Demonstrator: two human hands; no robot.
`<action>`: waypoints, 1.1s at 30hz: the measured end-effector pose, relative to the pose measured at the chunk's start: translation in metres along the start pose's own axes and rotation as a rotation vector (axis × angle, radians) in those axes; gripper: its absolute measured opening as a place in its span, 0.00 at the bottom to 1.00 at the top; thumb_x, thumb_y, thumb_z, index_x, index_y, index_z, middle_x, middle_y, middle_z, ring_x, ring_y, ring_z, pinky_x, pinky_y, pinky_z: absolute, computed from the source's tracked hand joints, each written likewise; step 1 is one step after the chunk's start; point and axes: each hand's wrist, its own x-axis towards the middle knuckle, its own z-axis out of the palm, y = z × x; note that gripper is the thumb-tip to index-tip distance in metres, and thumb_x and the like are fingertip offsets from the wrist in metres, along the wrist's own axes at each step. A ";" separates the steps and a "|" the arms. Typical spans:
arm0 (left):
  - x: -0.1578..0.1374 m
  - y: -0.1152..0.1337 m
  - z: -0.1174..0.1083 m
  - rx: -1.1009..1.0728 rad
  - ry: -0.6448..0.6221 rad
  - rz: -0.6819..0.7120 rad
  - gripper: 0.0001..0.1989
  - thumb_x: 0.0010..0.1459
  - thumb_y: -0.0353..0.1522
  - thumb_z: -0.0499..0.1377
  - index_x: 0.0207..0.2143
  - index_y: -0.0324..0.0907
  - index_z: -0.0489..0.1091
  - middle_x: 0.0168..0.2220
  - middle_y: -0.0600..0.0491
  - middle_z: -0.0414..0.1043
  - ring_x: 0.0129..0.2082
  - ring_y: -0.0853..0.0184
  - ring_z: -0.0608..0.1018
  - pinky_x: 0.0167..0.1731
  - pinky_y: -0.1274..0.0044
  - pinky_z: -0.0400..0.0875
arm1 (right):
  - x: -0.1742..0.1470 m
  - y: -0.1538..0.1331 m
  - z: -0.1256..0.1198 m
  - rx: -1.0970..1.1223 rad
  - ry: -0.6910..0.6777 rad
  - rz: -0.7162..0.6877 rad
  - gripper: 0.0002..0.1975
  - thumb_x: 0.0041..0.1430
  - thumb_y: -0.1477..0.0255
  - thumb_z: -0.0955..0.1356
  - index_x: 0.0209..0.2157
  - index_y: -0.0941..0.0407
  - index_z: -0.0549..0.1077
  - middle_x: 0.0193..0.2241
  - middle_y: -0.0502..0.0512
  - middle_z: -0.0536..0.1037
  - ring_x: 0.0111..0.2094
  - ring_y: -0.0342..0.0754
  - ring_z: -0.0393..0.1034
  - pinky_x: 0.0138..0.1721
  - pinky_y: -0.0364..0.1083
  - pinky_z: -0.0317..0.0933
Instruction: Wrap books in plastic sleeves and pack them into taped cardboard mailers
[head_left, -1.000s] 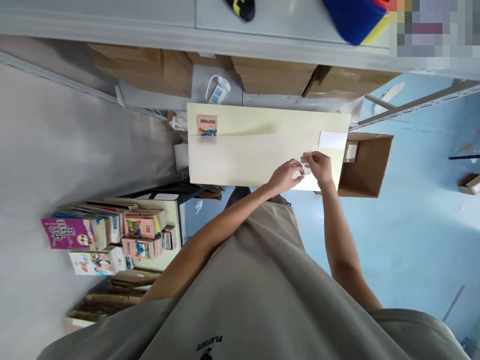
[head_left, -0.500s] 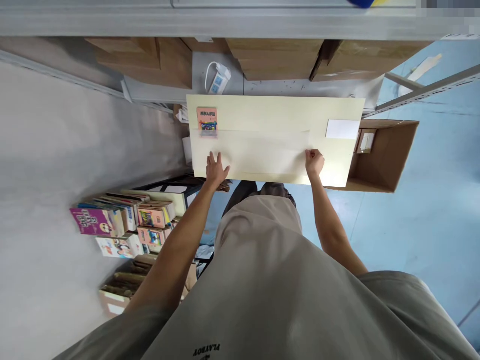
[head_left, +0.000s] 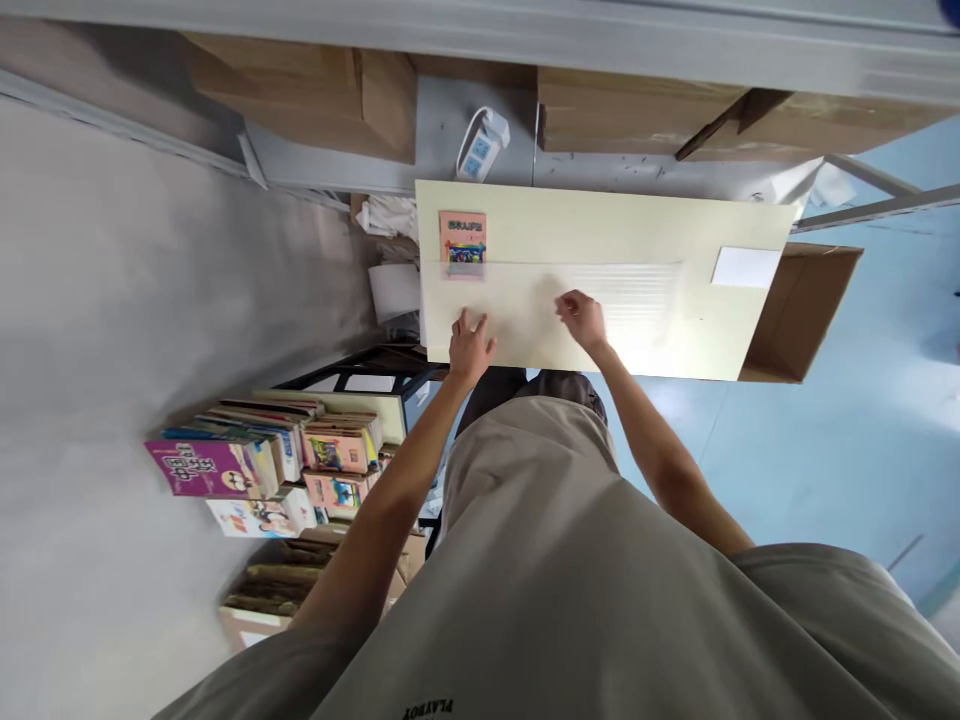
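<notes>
A long clear plastic sheet [head_left: 637, 295] lies on the cream board [head_left: 600, 220], its upper edge running over the lower part of a pink booklet [head_left: 463, 235]. My left hand [head_left: 471, 348] rests with fingers spread on the sheet's left part, just below the booklet. Over the middle of the sheet is my right hand [head_left: 583, 318], its fingers bent and blurred at the tips; whether they pinch anything cannot be made out. A white card [head_left: 745, 267] lies flat near the board's right end, apart from both hands.
Behind the board stand a white power strip [head_left: 481, 150] and cardboard boxes [head_left: 637, 110] under a grey shelf beam [head_left: 480, 30]. An open carton [head_left: 810, 310] is at the right. Stacked books [head_left: 217, 468] and a box of brown cardboard [head_left: 262, 600] are at the left.
My right hand has left the sheet's right edge and moved left to its middle. The sheet's right part now shows rippled reflections. My left hand stays below the booklet; the view has shifted.
</notes>
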 end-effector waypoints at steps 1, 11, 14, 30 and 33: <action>0.003 -0.006 -0.003 -0.006 0.000 0.017 0.28 0.74 0.33 0.65 0.73 0.42 0.78 0.83 0.32 0.61 0.82 0.36 0.66 0.80 0.49 0.67 | 0.003 -0.015 0.025 0.006 -0.074 -0.006 0.10 0.76 0.65 0.74 0.36 0.48 0.79 0.34 0.52 0.91 0.35 0.48 0.87 0.42 0.44 0.78; 0.075 -0.049 -0.054 -0.196 0.072 0.128 0.13 0.68 0.25 0.60 0.48 0.46 0.82 0.53 0.41 0.86 0.58 0.49 0.84 0.70 0.58 0.78 | 0.044 -0.076 0.155 0.011 -0.171 0.288 0.31 0.86 0.61 0.70 0.24 0.53 0.75 0.27 0.53 0.89 0.24 0.42 0.82 0.33 0.40 0.75; 0.104 -0.041 -0.069 -0.258 0.219 0.029 0.14 0.71 0.30 0.63 0.57 0.46 0.78 0.61 0.39 0.82 0.62 0.46 0.85 0.68 0.56 0.79 | 0.044 -0.071 0.153 0.013 -0.152 0.334 0.32 0.85 0.57 0.72 0.22 0.52 0.76 0.24 0.51 0.88 0.24 0.43 0.83 0.33 0.40 0.75; 0.189 0.026 -0.135 -0.140 0.236 -0.155 0.07 0.80 0.29 0.69 0.51 0.38 0.73 0.54 0.51 0.82 0.58 0.66 0.81 0.78 0.60 0.73 | 0.053 -0.067 0.143 0.312 -0.411 0.452 0.27 0.88 0.61 0.71 0.29 0.56 0.76 0.18 0.41 0.81 0.25 0.38 0.78 0.44 0.43 0.80; 0.189 0.051 -0.139 -0.165 0.354 0.016 0.08 0.81 0.30 0.67 0.55 0.37 0.72 0.57 0.51 0.80 0.58 0.63 0.82 0.73 0.58 0.78 | 0.050 -0.065 0.123 0.419 -0.468 0.438 0.20 0.88 0.67 0.70 0.35 0.57 0.79 0.23 0.38 0.84 0.29 0.37 0.82 0.49 0.44 0.82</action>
